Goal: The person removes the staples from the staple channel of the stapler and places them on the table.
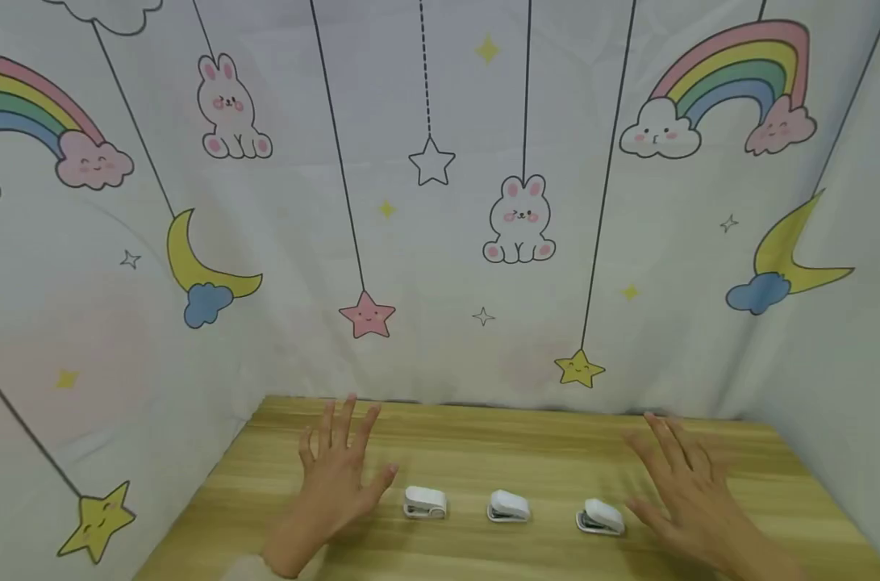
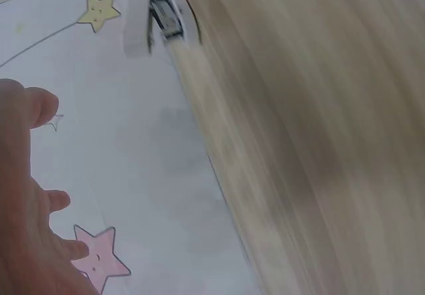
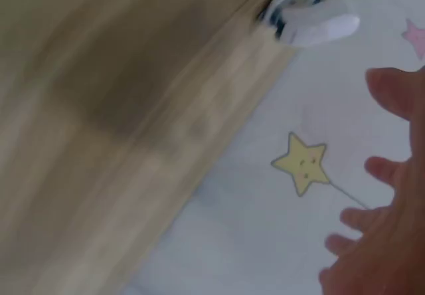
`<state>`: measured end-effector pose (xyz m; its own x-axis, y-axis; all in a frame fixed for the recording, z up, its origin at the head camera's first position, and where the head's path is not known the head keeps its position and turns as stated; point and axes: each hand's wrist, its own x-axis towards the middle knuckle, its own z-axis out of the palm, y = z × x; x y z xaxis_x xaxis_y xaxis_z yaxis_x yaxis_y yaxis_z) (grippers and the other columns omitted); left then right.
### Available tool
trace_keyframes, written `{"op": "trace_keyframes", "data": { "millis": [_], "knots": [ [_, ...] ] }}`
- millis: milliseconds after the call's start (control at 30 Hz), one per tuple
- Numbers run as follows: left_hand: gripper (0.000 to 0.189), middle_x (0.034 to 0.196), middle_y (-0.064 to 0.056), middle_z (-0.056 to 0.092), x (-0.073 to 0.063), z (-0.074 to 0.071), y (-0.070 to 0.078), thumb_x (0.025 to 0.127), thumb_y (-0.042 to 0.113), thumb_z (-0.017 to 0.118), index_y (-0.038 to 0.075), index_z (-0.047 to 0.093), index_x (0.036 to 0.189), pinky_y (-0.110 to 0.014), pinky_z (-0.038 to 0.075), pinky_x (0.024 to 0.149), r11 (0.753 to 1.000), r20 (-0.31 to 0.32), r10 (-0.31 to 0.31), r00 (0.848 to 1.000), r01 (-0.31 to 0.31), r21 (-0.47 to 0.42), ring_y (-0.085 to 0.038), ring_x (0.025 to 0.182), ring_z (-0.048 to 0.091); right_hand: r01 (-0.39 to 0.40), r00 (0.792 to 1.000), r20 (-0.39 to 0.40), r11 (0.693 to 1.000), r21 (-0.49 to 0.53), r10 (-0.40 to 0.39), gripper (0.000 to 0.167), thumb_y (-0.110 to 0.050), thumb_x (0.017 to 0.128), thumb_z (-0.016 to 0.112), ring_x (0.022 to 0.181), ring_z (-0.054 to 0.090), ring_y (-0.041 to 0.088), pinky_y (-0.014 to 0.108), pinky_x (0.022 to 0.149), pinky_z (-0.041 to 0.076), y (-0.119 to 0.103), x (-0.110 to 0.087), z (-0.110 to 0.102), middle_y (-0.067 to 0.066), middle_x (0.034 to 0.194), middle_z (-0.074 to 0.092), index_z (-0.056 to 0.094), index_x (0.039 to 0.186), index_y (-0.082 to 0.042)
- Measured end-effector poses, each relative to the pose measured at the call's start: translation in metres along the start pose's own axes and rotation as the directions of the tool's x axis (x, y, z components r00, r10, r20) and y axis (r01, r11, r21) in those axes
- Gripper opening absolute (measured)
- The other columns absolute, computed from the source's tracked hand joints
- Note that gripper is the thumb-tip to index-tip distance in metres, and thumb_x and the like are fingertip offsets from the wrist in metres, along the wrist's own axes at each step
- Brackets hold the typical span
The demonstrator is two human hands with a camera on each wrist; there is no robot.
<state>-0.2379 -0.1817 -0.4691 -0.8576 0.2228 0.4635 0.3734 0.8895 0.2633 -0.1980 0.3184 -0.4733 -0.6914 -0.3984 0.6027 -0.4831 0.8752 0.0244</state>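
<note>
Three small white staplers lie in a row on the wooden table: a left stapler [image 1: 425, 502], a middle stapler [image 1: 508, 507] and a right stapler [image 1: 600, 517]. My left hand [image 1: 338, 484] is held with fingers spread, just left of the left stapler and apart from it. To the right of the right stapler is my right hand [image 1: 682, 500], slightly blurred, its fingers spread and holding nothing. One stapler [image 2: 163, 16] shows its dark inner part at the top of the left wrist view. Another stapler [image 3: 309, 16], blurred, appears high in the right wrist view.
The wooden tabletop [image 1: 483, 448] ends at the back against a white curtain [image 1: 440, 355] printed with rabbits, stars, moons and rainbows. The same cloth hangs along the left and right sides.
</note>
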Motion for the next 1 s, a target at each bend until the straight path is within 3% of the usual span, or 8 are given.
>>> {"op": "trace_keyframes", "data": {
  "millis": [100,300,400,533,600,667,800,1000],
  "knots": [
    [0.079,0.174,-0.022,0.031,0.001,0.005,0.027,0.095,0.046,0.070,0.019,0.041,0.164,-0.079,0.016,0.115,0.989,-0.030,0.039,0.999,-0.043,-0.144,-0.051,0.161,0.018,-0.022,0.999,0.040,0.992,0.121,0.017,0.076,-0.036,0.090,0.083,0.135,0.053,0.042,0.067,0.097,0.041,-0.012,0.001,-0.002,0.017,0.156,0.055,0.050,0.155,-0.017],
    [0.071,0.160,-0.013,0.053,0.001,0.016,0.094,0.094,0.039,0.073,0.015,0.050,0.157,-0.068,0.036,0.113,0.915,-0.042,0.194,0.980,-0.197,-0.352,-0.040,0.150,0.045,0.024,0.997,0.065,0.979,0.202,-0.038,0.059,-0.026,0.087,0.087,0.119,0.069,0.021,0.046,0.091,0.057,-0.027,0.006,0.000,-0.004,0.134,0.073,0.065,0.141,-0.014],
    [0.067,0.150,-0.007,0.062,-0.001,0.029,0.128,0.095,0.028,0.076,0.016,0.050,0.156,-0.044,0.054,0.104,0.813,0.061,0.236,0.970,-0.162,-0.560,-0.024,0.127,0.064,0.061,0.994,0.070,0.970,0.236,-0.080,0.052,-0.023,0.086,0.089,0.112,0.071,0.020,0.041,0.087,0.060,-0.032,0.006,0.008,-0.005,0.126,0.076,0.069,0.133,-0.014],
    [0.062,0.145,-0.007,0.067,-0.002,0.055,0.173,0.095,0.013,0.077,0.018,0.053,0.152,-0.018,0.059,0.078,0.594,0.291,0.239,0.926,0.097,-0.798,-0.001,0.092,0.069,0.091,0.993,0.043,0.952,0.294,-0.108,0.048,-0.014,0.081,0.091,0.103,0.071,0.016,0.035,0.082,0.060,-0.035,0.006,0.020,-0.005,0.117,0.078,0.072,0.125,-0.015],
    [0.059,0.145,-0.008,0.067,0.000,0.072,0.192,0.094,0.008,0.075,0.018,0.056,0.148,-0.015,0.058,0.072,0.531,0.364,0.211,0.907,0.206,-0.822,0.005,0.082,0.066,0.096,0.993,0.028,0.940,0.327,-0.112,0.047,-0.008,0.079,0.091,0.097,0.070,0.013,0.032,0.078,0.059,-0.035,0.008,0.025,-0.004,0.113,0.078,0.073,0.122,-0.014],
    [0.057,0.145,-0.009,0.067,0.001,0.087,0.207,0.091,0.003,0.072,0.016,0.059,0.145,-0.013,0.055,0.068,0.528,0.387,0.167,0.907,0.249,-0.812,0.007,0.077,0.063,0.095,0.993,0.029,0.928,0.360,-0.113,0.046,-0.004,0.079,0.090,0.093,0.069,0.012,0.028,0.074,0.058,-0.035,0.008,0.029,-0.001,0.109,0.078,0.073,0.120,-0.013],
    [0.057,0.134,-0.012,0.072,0.003,0.110,0.223,0.084,-0.008,0.067,0.012,0.062,0.137,-0.014,0.051,0.061,0.546,0.366,0.065,0.928,0.274,-0.792,0.006,0.069,0.058,0.078,0.993,0.051,0.915,0.395,-0.107,0.046,-0.001,0.079,0.089,0.091,0.069,0.010,0.025,0.072,0.058,-0.037,0.009,0.032,0.001,0.110,0.079,0.072,0.120,-0.012],
    [0.055,0.120,-0.011,0.076,0.008,0.127,0.231,0.085,-0.011,0.068,0.011,0.061,0.135,-0.014,0.048,0.052,0.532,0.357,0.040,0.933,0.283,-0.798,0.006,0.060,0.057,0.095,0.994,0.020,0.918,0.384,-0.111,0.046,0.000,0.076,0.091,0.093,0.073,0.013,0.028,0.074,0.060,-0.041,0.009,0.029,0.000,0.110,0.081,0.074,0.117,-0.012]
  ]
}}
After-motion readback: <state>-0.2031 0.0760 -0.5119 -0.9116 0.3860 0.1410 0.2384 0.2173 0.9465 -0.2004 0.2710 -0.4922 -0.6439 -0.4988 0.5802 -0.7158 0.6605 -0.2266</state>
